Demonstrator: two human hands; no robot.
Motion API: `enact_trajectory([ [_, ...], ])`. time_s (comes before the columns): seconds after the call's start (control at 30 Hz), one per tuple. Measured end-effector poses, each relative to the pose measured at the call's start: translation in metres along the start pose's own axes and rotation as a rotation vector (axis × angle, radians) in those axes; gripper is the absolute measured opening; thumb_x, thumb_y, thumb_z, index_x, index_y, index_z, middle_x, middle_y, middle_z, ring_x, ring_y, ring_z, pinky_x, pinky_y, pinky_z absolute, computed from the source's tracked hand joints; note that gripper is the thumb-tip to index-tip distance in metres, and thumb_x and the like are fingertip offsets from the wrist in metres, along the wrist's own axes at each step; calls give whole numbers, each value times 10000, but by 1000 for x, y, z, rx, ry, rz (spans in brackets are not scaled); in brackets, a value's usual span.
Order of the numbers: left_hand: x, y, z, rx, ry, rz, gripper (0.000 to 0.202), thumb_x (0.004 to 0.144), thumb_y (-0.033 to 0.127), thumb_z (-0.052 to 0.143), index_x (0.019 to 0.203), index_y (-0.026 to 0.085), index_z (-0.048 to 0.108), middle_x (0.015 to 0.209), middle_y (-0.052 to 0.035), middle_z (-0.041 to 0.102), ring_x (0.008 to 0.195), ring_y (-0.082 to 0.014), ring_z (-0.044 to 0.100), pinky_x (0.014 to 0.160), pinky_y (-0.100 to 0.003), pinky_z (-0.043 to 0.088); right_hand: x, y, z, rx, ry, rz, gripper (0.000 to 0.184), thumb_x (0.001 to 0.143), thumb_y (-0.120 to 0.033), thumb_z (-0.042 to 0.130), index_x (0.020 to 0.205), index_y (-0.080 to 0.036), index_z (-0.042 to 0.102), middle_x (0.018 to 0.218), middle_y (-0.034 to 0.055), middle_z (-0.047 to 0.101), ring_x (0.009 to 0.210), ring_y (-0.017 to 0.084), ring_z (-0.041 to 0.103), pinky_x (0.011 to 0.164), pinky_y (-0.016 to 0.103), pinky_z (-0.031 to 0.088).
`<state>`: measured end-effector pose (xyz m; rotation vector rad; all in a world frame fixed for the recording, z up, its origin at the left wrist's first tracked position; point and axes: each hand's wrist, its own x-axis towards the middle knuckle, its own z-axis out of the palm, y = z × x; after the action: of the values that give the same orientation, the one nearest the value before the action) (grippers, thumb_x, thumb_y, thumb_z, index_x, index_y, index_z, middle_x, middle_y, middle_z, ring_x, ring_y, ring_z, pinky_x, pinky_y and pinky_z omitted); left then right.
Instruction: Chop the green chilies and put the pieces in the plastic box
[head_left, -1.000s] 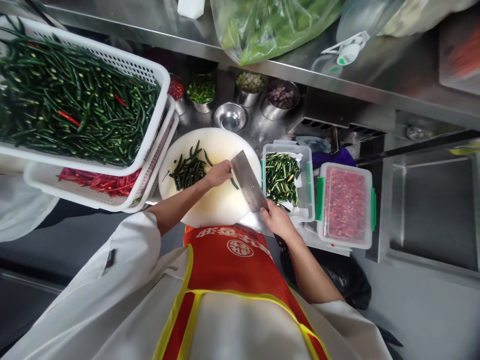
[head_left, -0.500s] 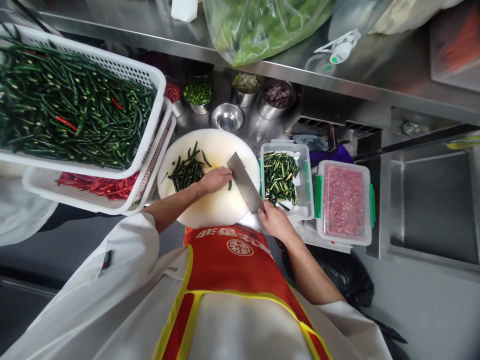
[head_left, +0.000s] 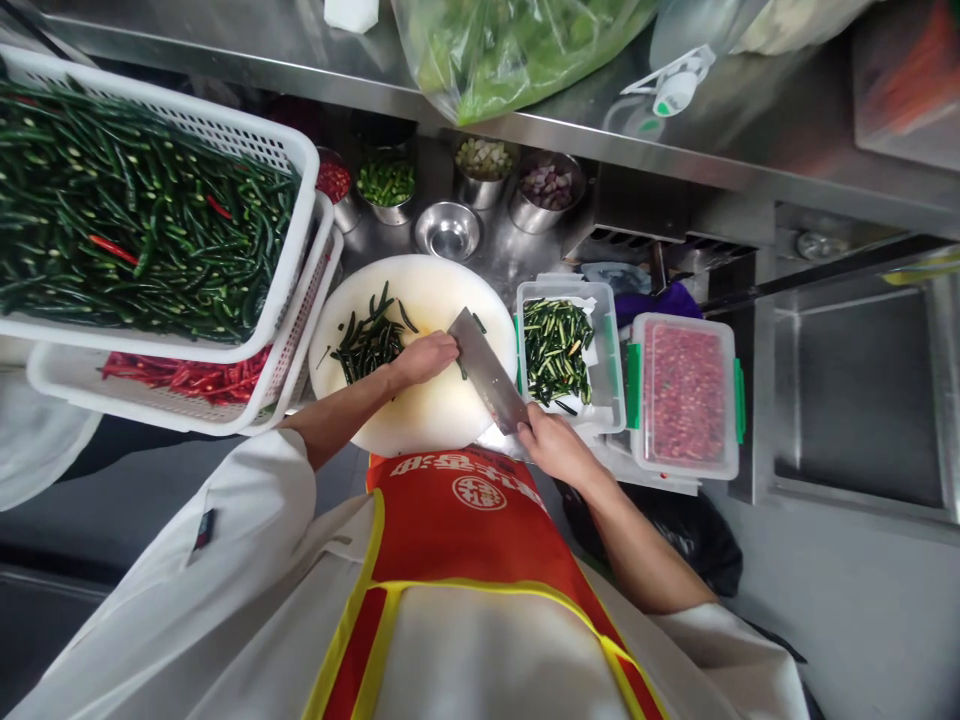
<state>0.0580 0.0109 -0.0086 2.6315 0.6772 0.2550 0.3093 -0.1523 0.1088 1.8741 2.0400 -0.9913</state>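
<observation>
Gripping the cleaver [head_left: 489, 372] by its handle end, the right hand [head_left: 559, 442] has the blade slanted over the right side of the board [head_left: 420, 425]. Left hand [head_left: 424, 358] is curled at the blade's far end, can't tell if it's pinching anything; the green chilies [head_left: 366, 348] lie in a loose pile on the board's left half, beside that hand. Tub [head_left: 618, 400] of cut chilies [head_left: 556, 350] just right of the board, basket [head_left: 304, 180] of whole ones to the left.

Cleaver [head_left: 487, 372] smooth metal; chopping board [head_left: 431, 422] smooth plastic; apron [head_left: 465, 545] matt cloth.
</observation>
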Motion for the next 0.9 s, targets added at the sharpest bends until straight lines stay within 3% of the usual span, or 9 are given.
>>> enact_trajectory([
  [0.13, -3, -1, 4, -28, 50, -4, 295, 1010, 215, 429, 909, 148, 698, 953, -85, 679, 922, -199, 583, 877, -326, 488, 4, -4, -1, -2, -39, -8, 183, 993, -232, 406, 1069, -130, 537, 904, 140, 735, 862, 238, 695, 697, 294, 357],
  [0.3, -4, 2, 9, -9, 46, -40, 312, 1012, 215, 412, 897, 147, 694, 951, -85, 672, 930, -197, 580, 860, -318, 490, 45, -28, 18, 27, 40, 57, 205, 998, -214, 386, 1096, -116, 537, 950, 164, 741, 905, 247, 700, 728, 295, 383],
  [0.4, -4, -1, 2, 29, -8, -30, 317, 1003, 211, 410, 886, 142, 695, 919, -89, 666, 920, -203, 582, 844, -319, 491, 63, -31, 18, 44, 81, 60, 232, 1008, -235, 371, 1124, -124, 538, 964, 159, 745, 904, 252, 698, 730, 294, 389],
  [0.47, -6, -12, -9, 65, -17, -79, 277, 966, 160, 431, 924, 134, 703, 944, -99, 671, 934, -211, 584, 864, -331, 488, 61, -27, 15, 49, 103, 65, 244, 1009, -240, 366, 1137, -124, 537, 959, 156, 746, 893, 251, 695, 731, 293, 389],
  [0.6, -16, -48, -38, 225, -14, -306, 237, 823, 103, 552, 967, 150, 733, 1077, -124, 673, 1004, -270, 572, 900, -404, 467, 34, -16, 14, 54, 100, 50, 250, 1008, -260, 373, 1131, -123, 541, 935, 147, 739, 875, 248, 688, 726, 294, 381],
  [0.7, -17, -67, -50, 305, -77, -403, 209, 808, 133, 584, 931, 178, 747, 1020, -124, 674, 995, -294, 574, 869, -424, 465, 17, -12, 23, 64, 40, 3, 229, 1005, -265, 392, 1106, -139, 555, 934, 133, 736, 880, 243, 687, 733, 294, 375],
  [0.8, -9, -62, -49, 280, 18, -424, 217, 861, 155, 545, 985, 164, 722, 999, -125, 669, 966, -275, 583, 871, -414, 473, 15, -8, 30, 72, 24, 11, 226, 1006, -261, 398, 1109, -139, 558, 951, 134, 738, 904, 243, 690, 747, 293, 377],
  [0.9, 1, -38, -36, 169, 125, -337, 205, 914, 193, 520, 1032, 159, 683, 1023, -112, 659, 979, -250, 580, 887, -384, 483, 23, -6, 30, 72, 54, 71, 237, 1008, -255, 390, 1124, -129, 554, 968, 143, 741, 918, 242, 692, 742, 289, 379],
])
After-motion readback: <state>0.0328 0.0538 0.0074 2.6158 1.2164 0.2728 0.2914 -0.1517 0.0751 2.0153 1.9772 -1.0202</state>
